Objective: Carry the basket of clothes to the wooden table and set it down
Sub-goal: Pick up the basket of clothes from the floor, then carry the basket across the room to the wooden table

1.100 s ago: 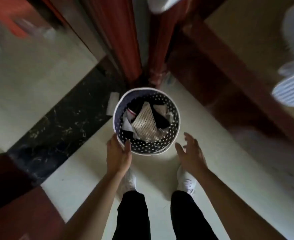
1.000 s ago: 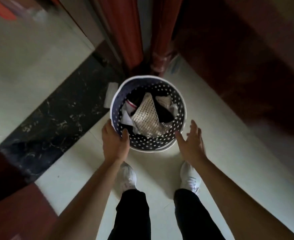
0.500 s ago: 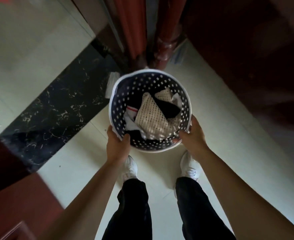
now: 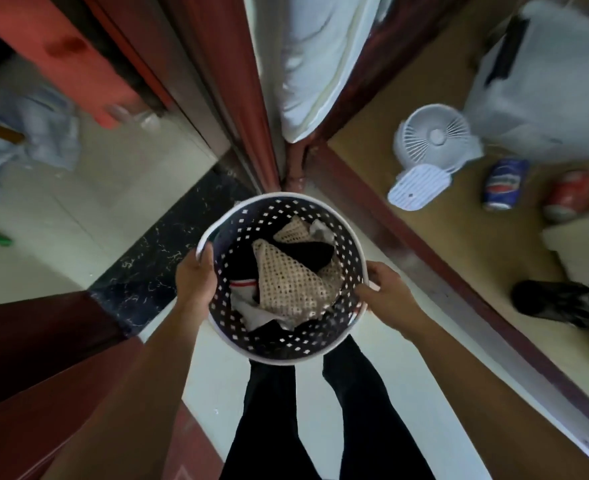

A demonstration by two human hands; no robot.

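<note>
A round dark basket (image 4: 251, 223) with a white rim and many small holes hangs in the air above my legs. Inside lie clothes (image 4: 289, 282): a beige mesh piece, black fabric and a grey-white item. My left hand (image 4: 196, 278) grips the rim on the left, thumb inside. At the rim's right side my right hand (image 4: 386, 296) holds on. The wooden table (image 4: 466, 244) with a dark red edge lies to the right, at about the basket's height.
On the table stand a white fan (image 4: 431, 147), two cans (image 4: 502, 185), a white bag (image 4: 545, 98) and a black object (image 4: 556, 301). A red-brown door frame (image 4: 251, 98) rises straight ahead. Cloth (image 4: 26, 136) lies on the pale floor at the left.
Both hands closed on the basket's rim and lifted it off the floor. The view rose, and the table top with the fan and cans came into sight.
</note>
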